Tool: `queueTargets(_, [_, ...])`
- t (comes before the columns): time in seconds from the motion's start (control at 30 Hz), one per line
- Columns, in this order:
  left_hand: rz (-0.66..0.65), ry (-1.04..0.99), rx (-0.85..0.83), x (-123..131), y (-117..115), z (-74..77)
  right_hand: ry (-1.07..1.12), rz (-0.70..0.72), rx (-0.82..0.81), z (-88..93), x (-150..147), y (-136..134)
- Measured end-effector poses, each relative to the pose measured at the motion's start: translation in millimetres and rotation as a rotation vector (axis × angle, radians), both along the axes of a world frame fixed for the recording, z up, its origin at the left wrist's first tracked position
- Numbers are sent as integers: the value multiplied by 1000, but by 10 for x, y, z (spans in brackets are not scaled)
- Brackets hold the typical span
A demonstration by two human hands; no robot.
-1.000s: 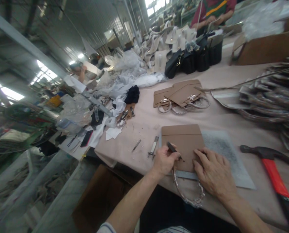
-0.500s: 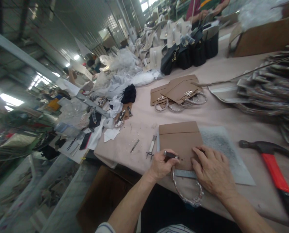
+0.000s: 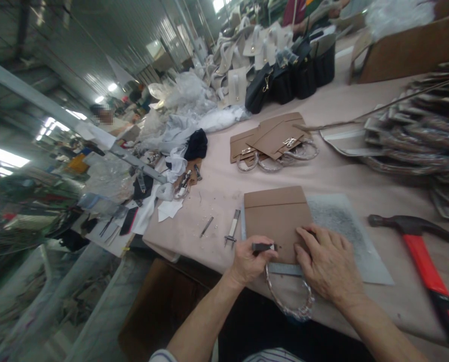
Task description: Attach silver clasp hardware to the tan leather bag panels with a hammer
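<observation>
A curved, plastic-wrapped handle [image 3: 289,303] hangs over the near edge of the pinkish surface [image 3: 341,173]. Left hand [image 3: 247,261]: fingers clenched on a short dark punch [image 3: 263,247], its tip at the near left corner of a flat tan leather panel [image 3: 277,216]. Right hand [image 3: 330,269]: fingers released and spread, pressing the panel onto a speckled grey mat [image 3: 341,226]. Right: red-handled hammer [image 3: 416,239]. Beyond: stacked tan panels [image 3: 273,141] and glossy black bags [image 3: 295,80].

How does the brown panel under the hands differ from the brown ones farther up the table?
The near panel lies alone on a grey mat, pressed by the right hand, the left hand holding a dark tool at its edge; the far panels overlap in an untouched pile. Its handle hangs past the table edge; theirs lie on the table. All are tan.
</observation>
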State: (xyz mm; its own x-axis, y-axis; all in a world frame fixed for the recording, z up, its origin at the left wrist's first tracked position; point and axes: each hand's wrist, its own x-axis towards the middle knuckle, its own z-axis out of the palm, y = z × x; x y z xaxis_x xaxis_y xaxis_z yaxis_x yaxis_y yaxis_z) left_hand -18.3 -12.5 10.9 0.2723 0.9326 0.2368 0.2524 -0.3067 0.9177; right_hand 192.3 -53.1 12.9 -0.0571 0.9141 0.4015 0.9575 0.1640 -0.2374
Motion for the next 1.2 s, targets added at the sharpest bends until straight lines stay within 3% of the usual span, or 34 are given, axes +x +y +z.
queueTargets(0.77, [6,96,56,103,2,62,13,-1,7,14,3,-5])
queueTargets(1.2, [11,102,-9,146,69,116,26,-5,27,1,-1,-23])
